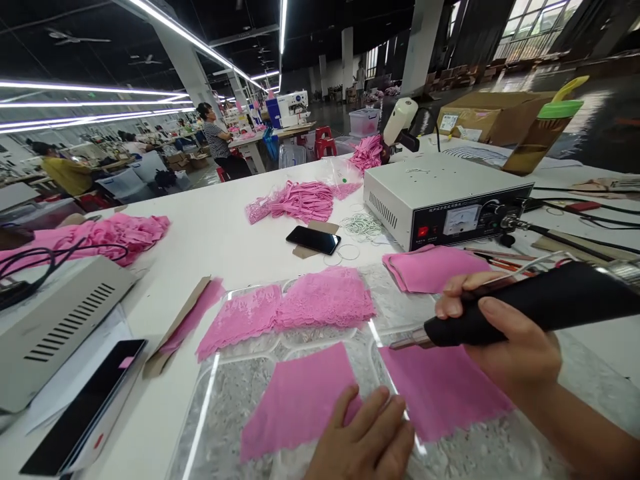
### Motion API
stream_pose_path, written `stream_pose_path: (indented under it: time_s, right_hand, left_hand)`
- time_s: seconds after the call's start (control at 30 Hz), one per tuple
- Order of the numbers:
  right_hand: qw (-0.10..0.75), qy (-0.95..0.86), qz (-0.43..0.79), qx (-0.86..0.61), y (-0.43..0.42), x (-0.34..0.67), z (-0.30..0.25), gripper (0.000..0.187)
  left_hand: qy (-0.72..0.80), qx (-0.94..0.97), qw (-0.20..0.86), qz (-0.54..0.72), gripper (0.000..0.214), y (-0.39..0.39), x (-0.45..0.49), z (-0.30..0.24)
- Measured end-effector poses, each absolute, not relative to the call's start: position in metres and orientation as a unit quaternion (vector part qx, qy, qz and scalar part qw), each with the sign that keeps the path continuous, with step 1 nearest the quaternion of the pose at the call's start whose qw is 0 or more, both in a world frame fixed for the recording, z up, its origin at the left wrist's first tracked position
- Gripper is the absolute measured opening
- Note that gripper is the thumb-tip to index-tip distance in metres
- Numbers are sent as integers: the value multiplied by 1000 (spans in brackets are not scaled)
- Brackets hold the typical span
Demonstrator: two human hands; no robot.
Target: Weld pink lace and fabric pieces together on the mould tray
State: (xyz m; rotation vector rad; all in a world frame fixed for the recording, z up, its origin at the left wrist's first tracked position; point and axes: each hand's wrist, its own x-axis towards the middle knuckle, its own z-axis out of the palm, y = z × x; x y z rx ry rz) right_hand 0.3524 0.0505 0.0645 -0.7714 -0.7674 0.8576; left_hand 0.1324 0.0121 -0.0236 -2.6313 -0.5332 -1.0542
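Note:
My right hand (525,347) is wrapped round a black handheld ultrasonic welder (550,300), its metal tip pointing left. That tip is at the upper left corner of a pink fabric piece (443,390); contact is hard to tell. My left hand (365,437) lies flat with fingers apart, its fingertips on the right edge of another pink fabric piece (303,400). Both pieces rest on a clear patterned plastic sheet (225,413). Just beyond them are two stacks of pink lace, a smaller left stack (250,313) and a larger right stack (325,300).
A folded pink fabric stack (425,270) lies before the metal control box (450,200). Mid-table are a phone (313,240), thin elastic loops (360,227) and pink strips (303,200). Another grey box (65,327) stands left. A bottle (543,137) and carton (493,117) are at back right.

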Motion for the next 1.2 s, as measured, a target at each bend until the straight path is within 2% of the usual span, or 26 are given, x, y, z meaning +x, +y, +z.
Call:
stream_pose_path:
  time_s: [0.2,0.37,0.47,0.63,0.8,0.9,1.1,1.2]
  right_hand:
    - [763,-362,418,-336,51,349,59,18]
    - [763,-363,420,-330,52,347,57,18]
    - [762,-368,417,-332,52,347,53,16]
    - [754,-383,417,-332,53,348,51,14]
    - [756,-393,411,-325,53,346,52,13]
    - [754,-401,409,-320,53,345,51,13]
    - [752,-416,404,-314,53,346,50,8]
    - [754,-418,399,-311,53,346,50,9]
  left_hand:
    - [-204,-895,129,-374,53,14,153,-29]
    - [-199,-894,136,-378,22,13,154,-26]
    - [-195,-896,137,-374,17,13,154,-26]
    - [-188,-905,155,-350,23,14,152,-30]
    - [-188,-908,148,-344,45,13,151,-31]
    - [-187,-910,145,-340,46,13,150,-31]
    - [-184,-909,129,-350,24,14,152,-26]
    - [-178,-911,118,-353,20,12,152,-24]
